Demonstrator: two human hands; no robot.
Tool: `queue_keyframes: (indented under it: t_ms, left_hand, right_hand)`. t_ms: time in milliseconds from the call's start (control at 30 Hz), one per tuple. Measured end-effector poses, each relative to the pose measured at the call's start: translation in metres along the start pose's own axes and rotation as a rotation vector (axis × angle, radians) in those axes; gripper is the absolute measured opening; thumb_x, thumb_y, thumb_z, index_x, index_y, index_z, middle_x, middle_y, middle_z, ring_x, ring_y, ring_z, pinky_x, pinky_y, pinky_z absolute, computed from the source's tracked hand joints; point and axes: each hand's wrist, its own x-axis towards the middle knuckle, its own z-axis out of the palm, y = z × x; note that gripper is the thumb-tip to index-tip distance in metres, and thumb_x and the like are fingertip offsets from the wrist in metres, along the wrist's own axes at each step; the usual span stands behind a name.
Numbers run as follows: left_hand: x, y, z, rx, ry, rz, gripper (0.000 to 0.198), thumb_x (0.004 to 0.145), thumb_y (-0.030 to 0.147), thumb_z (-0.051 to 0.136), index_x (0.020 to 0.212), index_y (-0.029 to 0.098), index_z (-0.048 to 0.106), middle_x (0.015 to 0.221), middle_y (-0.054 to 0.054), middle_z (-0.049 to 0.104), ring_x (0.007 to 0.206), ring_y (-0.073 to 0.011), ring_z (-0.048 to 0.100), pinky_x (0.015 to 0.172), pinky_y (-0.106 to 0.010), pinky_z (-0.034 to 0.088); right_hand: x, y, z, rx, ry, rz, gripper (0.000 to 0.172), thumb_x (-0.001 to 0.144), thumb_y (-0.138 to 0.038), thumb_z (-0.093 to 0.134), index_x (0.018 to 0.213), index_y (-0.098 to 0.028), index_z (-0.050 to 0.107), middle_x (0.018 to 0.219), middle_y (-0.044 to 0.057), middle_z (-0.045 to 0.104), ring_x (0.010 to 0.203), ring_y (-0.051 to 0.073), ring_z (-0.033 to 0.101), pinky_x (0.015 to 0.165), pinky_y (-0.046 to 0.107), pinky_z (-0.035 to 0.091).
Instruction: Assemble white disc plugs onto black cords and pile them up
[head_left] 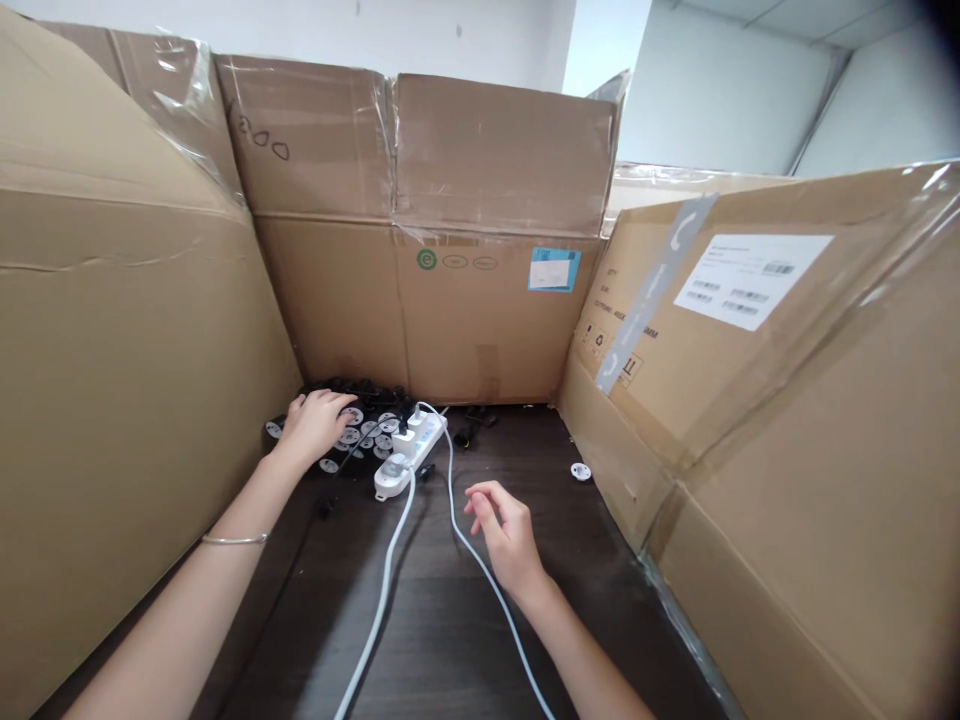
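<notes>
My left hand (316,428) reaches over a pile of small black devices with round white faces (367,436). Its fingers are apart and lie at the pile's left part; whether they press on a piece I cannot tell. Right of the pile, a white power strip (412,458) lies at a slant with white plugs or adapters in it. My right hand (508,535) hovers over the dark tabletop, fingers loosely curled and apart, with nothing seen in them. Close to its left side runs a thin white cable (454,490).
Large cardboard boxes stand at the left (135,370), the back (480,320) and the right (750,400). A round white disc (580,471) lies near the right box. A thicker white cord (390,560) runs toward me. Black plugs (466,434) lie by the back box.
</notes>
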Motion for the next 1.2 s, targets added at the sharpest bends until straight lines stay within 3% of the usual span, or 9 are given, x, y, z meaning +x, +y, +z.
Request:
queue_keyframes:
  t_ms: [200,300,367,500,600,700,800,967,1200]
  left_hand:
    - [0.000,0.013,-0.017,0.015,0.070,0.017,0.042,0.079,0.026,0.040,0.118,0.017,0.053,0.122,-0.008,0.051,0.118,-0.0286,0.038,0.100,-0.045,0.028]
    - [-0.001,0.061,-0.037,-0.023,0.223,0.199,0.040,0.084,0.020,0.031,0.116,0.017,0.053,0.118,-0.006,0.054,0.115,-0.0233,0.043,0.106,-0.042,0.020]
    - [0.002,0.105,-0.042,-0.082,0.216,0.343,0.038,0.086,0.019,0.029,0.115,0.018,0.054,0.114,-0.006,0.056,0.108,-0.0193,0.048,0.106,-0.038,0.022]
    - [0.015,0.179,-0.012,-0.099,-0.096,0.423,0.036,0.086,0.020,0.033,0.118,0.020,0.049,0.116,-0.008,0.053,0.107,-0.0192,0.049,0.098,-0.033,0.035]
    - [0.019,0.204,0.030,-0.065,-0.184,0.358,0.038,0.082,0.017,0.039,0.119,0.016,0.049,0.121,-0.018,0.047,0.102,-0.0278,0.052,0.087,-0.041,0.042]
    - [0.016,0.210,0.060,-0.039,-0.239,0.312,0.040,0.079,0.009,0.037,0.116,0.016,0.052,0.132,-0.023,0.032,0.098,-0.0315,0.054,0.077,-0.044,0.045]
    - [0.008,0.207,0.072,-0.039,-0.242,0.310,0.040,0.077,0.003,0.034,0.110,0.014,0.055,0.133,-0.023,0.030,0.103,-0.0318,0.050,0.081,-0.046,0.043]
    - [-0.006,0.205,0.070,-0.128,-0.269,0.365,0.041,0.076,-0.001,0.032,0.106,0.013,0.054,0.115,-0.020,0.044,0.104,-0.0271,0.047,0.081,-0.039,0.046]
    - [-0.021,0.204,0.058,-0.421,-0.280,0.422,0.034,0.076,0.003,0.037,0.100,0.017,0.056,0.102,-0.011,0.050,0.090,-0.0205,0.055,0.082,-0.035,0.047]
  right_hand:
    - [0.000,0.006,0.002,-0.052,0.096,0.024,0.024,0.088,-0.034,0.044,0.096,-0.015,0.055,0.081,0.004,0.058,0.066,0.011,0.054,0.059,0.021,0.042]
    - [0.002,0.008,0.002,-0.098,0.202,-0.001,0.022,0.087,-0.030,0.044,0.101,-0.015,0.053,0.089,0.006,0.057,0.075,0.013,0.054,0.066,0.022,0.043]
    - [0.006,0.010,-0.001,-0.145,0.262,-0.036,0.021,0.087,-0.027,0.043,0.101,-0.014,0.052,0.093,0.007,0.056,0.082,0.014,0.054,0.073,0.024,0.044]
    - [0.017,0.025,-0.019,-0.433,0.411,-0.082,0.024,0.086,-0.023,0.039,0.105,-0.013,0.050,0.106,0.012,0.052,0.102,0.019,0.048,0.090,0.033,0.037]
    - [0.024,0.049,-0.041,-0.810,0.441,0.031,0.037,0.083,-0.019,0.039,0.118,-0.011,0.048,0.125,0.014,0.042,0.125,0.026,0.027,0.100,0.043,0.026]
    - [0.026,0.074,-0.059,-1.024,0.368,0.261,0.043,0.079,-0.022,0.047,0.121,-0.011,0.049,0.138,0.014,0.027,0.130,0.034,0.013,0.100,0.049,0.020]
    - [0.025,0.089,-0.068,-1.106,0.321,0.382,0.053,0.078,-0.024,0.051,0.129,-0.011,0.043,0.141,0.016,0.020,0.130,0.036,0.009,0.100,0.052,0.016]
    - [0.024,0.090,-0.068,-1.091,0.316,0.461,0.046,0.079,-0.026,0.050,0.122,-0.009,0.050,0.132,0.017,0.035,0.124,0.038,0.021,0.097,0.053,0.020]
    - [0.026,0.075,-0.062,-1.003,0.296,0.387,0.031,0.077,-0.019,0.052,0.106,-0.011,0.057,0.112,0.015,0.049,0.104,0.030,0.044,0.087,0.045,0.034]
